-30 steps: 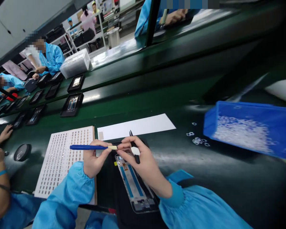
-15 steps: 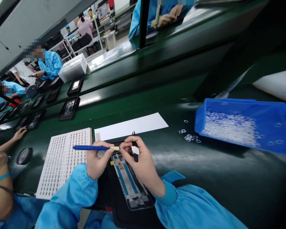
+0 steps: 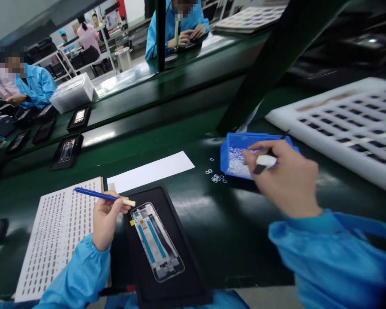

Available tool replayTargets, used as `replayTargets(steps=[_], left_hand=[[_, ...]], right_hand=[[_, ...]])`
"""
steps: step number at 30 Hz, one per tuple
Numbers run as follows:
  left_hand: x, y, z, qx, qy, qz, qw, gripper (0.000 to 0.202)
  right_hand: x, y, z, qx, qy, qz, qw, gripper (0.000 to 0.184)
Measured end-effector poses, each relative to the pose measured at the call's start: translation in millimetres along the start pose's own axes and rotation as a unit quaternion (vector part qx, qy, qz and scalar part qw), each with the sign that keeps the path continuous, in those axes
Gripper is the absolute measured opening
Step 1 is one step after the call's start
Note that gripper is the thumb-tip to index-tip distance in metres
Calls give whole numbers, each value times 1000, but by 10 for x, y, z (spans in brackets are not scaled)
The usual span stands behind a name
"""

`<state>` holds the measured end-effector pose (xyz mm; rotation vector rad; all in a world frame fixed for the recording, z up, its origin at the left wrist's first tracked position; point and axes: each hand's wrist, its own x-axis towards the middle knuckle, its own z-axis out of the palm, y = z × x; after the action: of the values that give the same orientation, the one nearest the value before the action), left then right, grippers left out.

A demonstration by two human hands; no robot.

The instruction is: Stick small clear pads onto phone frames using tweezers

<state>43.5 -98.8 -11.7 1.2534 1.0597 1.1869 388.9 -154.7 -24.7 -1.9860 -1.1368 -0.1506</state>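
In the lower left, left hand (image 3: 104,225): its grip is holding one blue pen-like tool (image 3: 94,194).
Right hand (image 3: 286,182): its grip is holding one white-banded dark tool (image 3: 266,161), covering part of one blue bin (image 3: 224,156), right of centre.
Phone frame (image 3: 157,240): one, lying in one black tray (image 3: 193,279), bottom centre.

Translucent box (image 3: 72,93) near a blue-clad co-worker (image 3: 40,83), white rack (image 3: 108,49) beyond

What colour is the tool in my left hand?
The tool is blue with a pale yellow end; head view.
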Motion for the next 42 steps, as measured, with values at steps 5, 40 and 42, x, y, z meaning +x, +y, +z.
replayTargets(steps=[5, 40, 42], left_hand=[[-20, -54, -73, 59, -6, -1, 998, 34], [-170, -329, 103, 346, -176, 64, 919, 11], [-168, -309, 123, 367, -181, 83, 909, 13]], right_hand=[[175, 220, -97, -143, -120, -121, 975, 39], [-1053, -820, 795, 261, -336, -175, 888, 32], [-1050, -824, 792, 264, -335, -173, 888, 31]])
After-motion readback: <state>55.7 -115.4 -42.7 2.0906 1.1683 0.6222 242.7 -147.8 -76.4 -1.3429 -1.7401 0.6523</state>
